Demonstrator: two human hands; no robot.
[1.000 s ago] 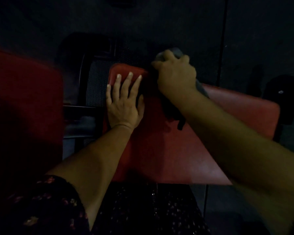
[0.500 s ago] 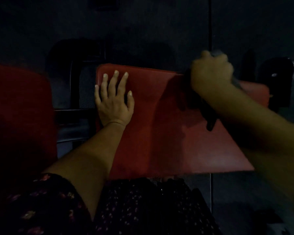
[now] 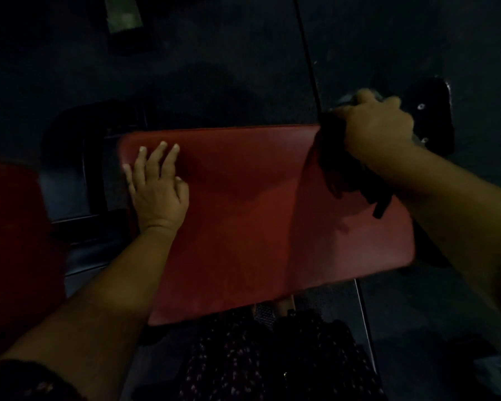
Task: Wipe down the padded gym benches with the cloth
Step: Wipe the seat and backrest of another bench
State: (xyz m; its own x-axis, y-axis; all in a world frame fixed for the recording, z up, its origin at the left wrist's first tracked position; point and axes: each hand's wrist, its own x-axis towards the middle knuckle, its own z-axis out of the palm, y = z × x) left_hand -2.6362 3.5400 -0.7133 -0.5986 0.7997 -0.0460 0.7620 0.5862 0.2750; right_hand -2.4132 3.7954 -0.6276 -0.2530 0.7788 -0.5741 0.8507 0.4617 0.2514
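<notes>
Fingers of my left hand point(image 3: 156, 186) lie spread and flat on the red bench pad point(image 3: 243, 215), near its far left corner, gripping nothing. My right hand point(image 3: 379, 125) is curled into a fist on the dark cloth point(image 3: 334, 157), pressed at the pad's far right edge (cloth hangs toward me below the wrist). Second red pad point(image 3: 12, 241) sits at left, apart
</notes>
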